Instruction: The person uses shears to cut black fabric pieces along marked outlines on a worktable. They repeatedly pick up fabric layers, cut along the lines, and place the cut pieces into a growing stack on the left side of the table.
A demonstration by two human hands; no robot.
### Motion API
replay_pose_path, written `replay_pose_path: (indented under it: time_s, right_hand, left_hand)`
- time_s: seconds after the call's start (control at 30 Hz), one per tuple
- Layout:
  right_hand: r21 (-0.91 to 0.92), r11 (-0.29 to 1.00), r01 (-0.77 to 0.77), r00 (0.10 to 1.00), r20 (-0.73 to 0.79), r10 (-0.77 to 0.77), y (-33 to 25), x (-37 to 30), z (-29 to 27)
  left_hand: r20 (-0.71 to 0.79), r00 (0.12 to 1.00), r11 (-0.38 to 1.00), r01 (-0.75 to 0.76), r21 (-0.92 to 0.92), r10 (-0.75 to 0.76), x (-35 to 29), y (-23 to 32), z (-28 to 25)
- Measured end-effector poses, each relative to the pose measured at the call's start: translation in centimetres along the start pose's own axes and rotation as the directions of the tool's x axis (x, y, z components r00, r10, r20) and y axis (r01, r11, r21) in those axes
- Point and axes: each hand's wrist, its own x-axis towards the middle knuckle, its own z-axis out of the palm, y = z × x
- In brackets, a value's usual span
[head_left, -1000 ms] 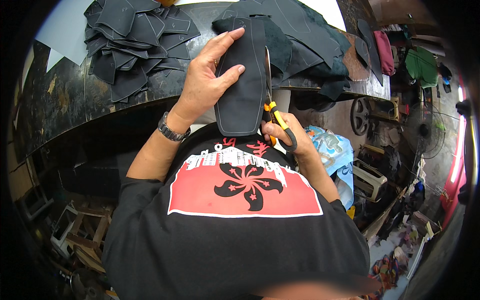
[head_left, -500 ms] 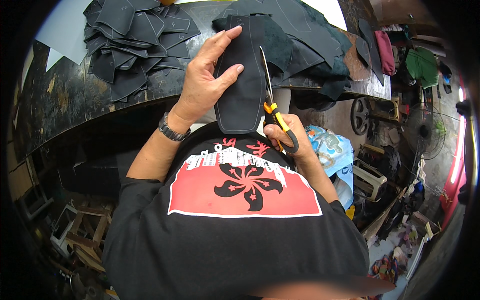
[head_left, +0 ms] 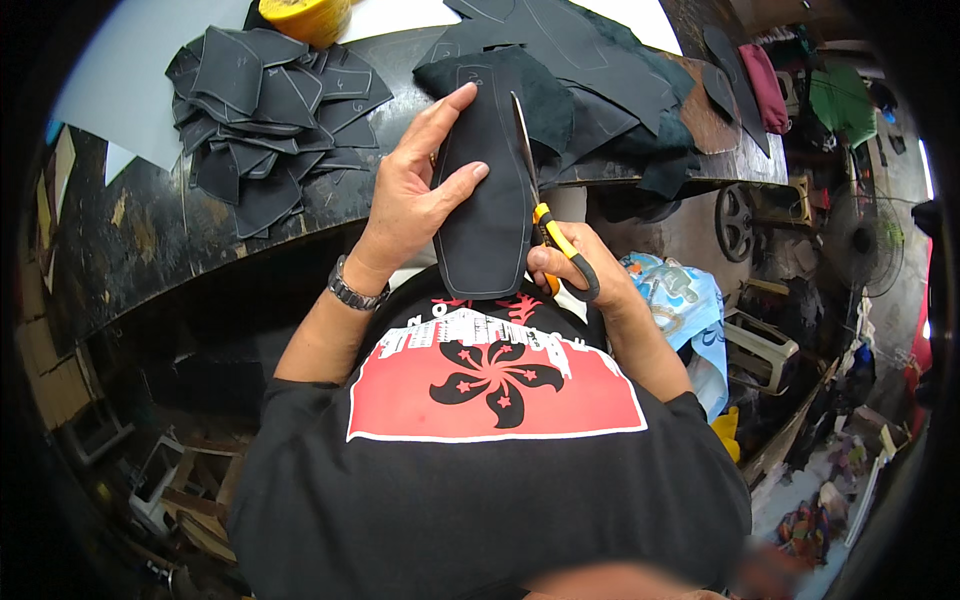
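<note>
My left hand [head_left: 415, 195] grips the upper left side of a long black leather-like piece [head_left: 485, 225], thumb and a finger on its face, the other fingers partly hidden. A pale line is drawn along the piece's edge, and its rounded end hangs off the table toward my shirt. In my right hand [head_left: 585, 262] is a pair of scissors [head_left: 545, 215] with yellow and black handles. Its blades point away from me along the right edge of the piece. One blade shows clearly; the other is mostly hidden.
A heap of cut black pieces [head_left: 265, 105] lies on the worn dark table [head_left: 130, 235] at left, near a yellow roll [head_left: 305, 18]. More black sheets [head_left: 590, 75] cover the table at back right. Patterned blue cloth [head_left: 680, 295], a stool [head_left: 757, 350] and a fan [head_left: 858, 245] are at right.
The head view has shifted, so the table and hands sit slightly lower. Both hands keep their hold, and the scissors remain along the piece's right edge.
</note>
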Motion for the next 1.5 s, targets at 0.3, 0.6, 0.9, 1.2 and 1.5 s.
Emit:
replay_pose_path:
  time_s: [0.3,0.6,0.9,1.2,1.5]
  right_hand:
    - [0.082,0.995,-0.056,0.997,-0.048,0.060,0.9,-0.8,1.4]
    - [0.200,0.979,0.038,0.999,-0.016,-0.035,0.7,0.4,1.4]
    - [0.158,0.987,0.017,0.998,-0.067,-0.006,1.2,0.1,2.4]
    - [0.325,0.946,0.017,1.000,0.002,-0.018,0.2,0.8,2.2]
    - [0.346,0.938,-0.004,1.000,-0.009,0.008,0.7,0.8,2.4]
  left_hand:
    - [0.005,0.999,0.996,0.049,-0.073,-0.049,-0.3,0.2,0.0]
    - [0.053,0.997,0.996,0.057,-0.061,-0.054,-1.0,0.2,0.7]
    - [0.017,0.993,0.988,0.117,-0.098,-0.116,-1.8,-0.2,0.7]
    - [0.005,0.990,0.982,0.140,-0.126,-0.140,-2.4,-0.3,1.4]
    - [0.014,0.994,0.992,0.113,-0.065,-0.112,-2.9,-0.3,1.4]
